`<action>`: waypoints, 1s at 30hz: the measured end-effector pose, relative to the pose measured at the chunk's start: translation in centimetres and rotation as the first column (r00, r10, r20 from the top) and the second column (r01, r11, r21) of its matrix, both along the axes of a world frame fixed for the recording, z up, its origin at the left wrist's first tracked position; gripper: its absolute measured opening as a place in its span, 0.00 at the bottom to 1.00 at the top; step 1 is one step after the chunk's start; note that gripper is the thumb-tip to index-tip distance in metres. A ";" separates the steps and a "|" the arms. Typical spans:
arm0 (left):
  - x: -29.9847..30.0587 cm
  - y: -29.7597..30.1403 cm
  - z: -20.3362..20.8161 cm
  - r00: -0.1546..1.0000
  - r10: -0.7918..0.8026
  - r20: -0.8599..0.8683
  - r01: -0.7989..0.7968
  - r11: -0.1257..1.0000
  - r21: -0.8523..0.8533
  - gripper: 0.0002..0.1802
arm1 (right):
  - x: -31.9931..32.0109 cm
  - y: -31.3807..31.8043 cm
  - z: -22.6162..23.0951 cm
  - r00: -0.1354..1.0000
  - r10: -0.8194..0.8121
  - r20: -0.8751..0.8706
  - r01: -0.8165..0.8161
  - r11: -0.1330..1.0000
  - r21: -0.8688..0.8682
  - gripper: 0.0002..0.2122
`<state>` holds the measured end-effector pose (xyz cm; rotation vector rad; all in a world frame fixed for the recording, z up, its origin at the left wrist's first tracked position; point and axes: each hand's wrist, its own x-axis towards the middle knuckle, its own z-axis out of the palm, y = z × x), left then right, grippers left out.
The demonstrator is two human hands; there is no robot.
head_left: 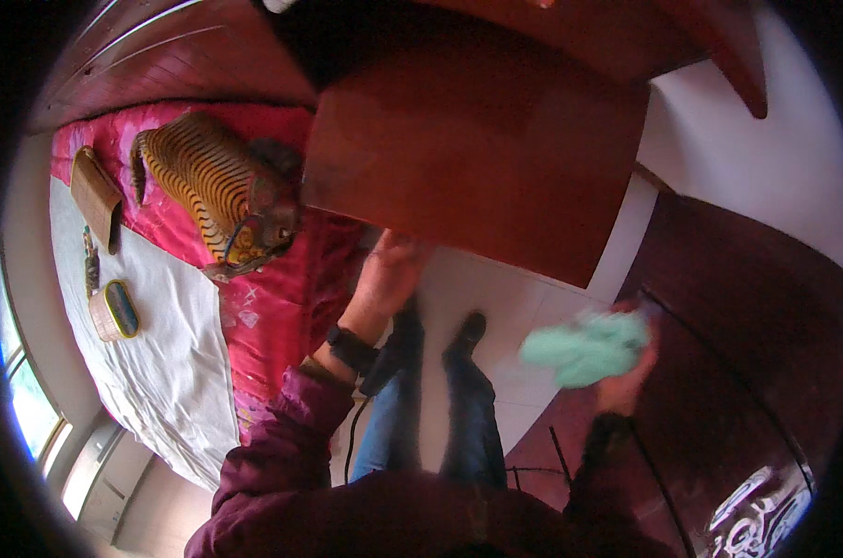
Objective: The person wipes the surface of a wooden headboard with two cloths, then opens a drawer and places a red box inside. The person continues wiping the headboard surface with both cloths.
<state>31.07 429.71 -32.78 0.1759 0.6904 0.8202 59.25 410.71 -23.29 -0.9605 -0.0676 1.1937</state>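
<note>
A mint-green cloth (589,349) hangs bunched in my right hand (633,372), off to the right of a reddish-brown wooden tabletop (477,158). Motion blurs both the cloth and the fingers around it. My left hand (391,272), with a black band on its wrist, is at the tabletop's near left edge. Its fingers are dim and partly hidden there, so their grip does not show. The tabletop's surface looks smooth and bare.
On the left a bed with a pink-red cover (263,325) and white sheet (175,316) bears a tiger-striped bag (198,177), a tan flat case (96,195) and a small oval box (114,310). My legs stand on pale floor tiles (524,288). A dark cable (719,363) curves at right.
</note>
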 end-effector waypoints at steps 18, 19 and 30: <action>-19.2 -1.3 12.1 0.945 -0.243 -0.220 0.222 0.968 -0.116 0.27 | -21.7 29.8 -3.9 -0.580 0.175 0.796 -0.177 0.927 -0.332 0.22; -20.1 -1.1 12.9 0.952 -0.205 -0.226 0.187 0.977 -0.101 0.27 | -24.4 30.1 -4.0 -0.537 0.203 0.819 -0.217 0.905 -0.367 0.22; -20.6 2.1 16.8 0.935 -0.169 -0.313 0.183 0.983 0.017 0.22 | -17.7 15.5 -0.3 -0.550 0.528 0.647 -0.018 0.767 -0.641 0.23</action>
